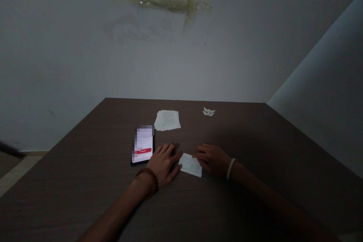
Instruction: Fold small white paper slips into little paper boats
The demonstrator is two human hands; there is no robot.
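A small printed sheet of paper [189,165] lies on the brown table between my hands. My left hand [164,164], with a brown bead bracelet at the wrist, rests with fingers spread; its index fingertip and thumb meet the sheet's left edge. On the opposite side, my right hand [211,157] has its fingers curled, with thumb and index finger at the sheet's right edge. A pale bead bracelet circles that wrist. Just left of my left hand lies a phone [144,144] with a lit screen, partly pixelated.
Farther back on the table [113,121] is a loose stack of printed papers [168,120]. Folded white paper boats [209,112] sit to its right, near the back edge. A grey wall [181,60] with peeling tape rises behind the table.
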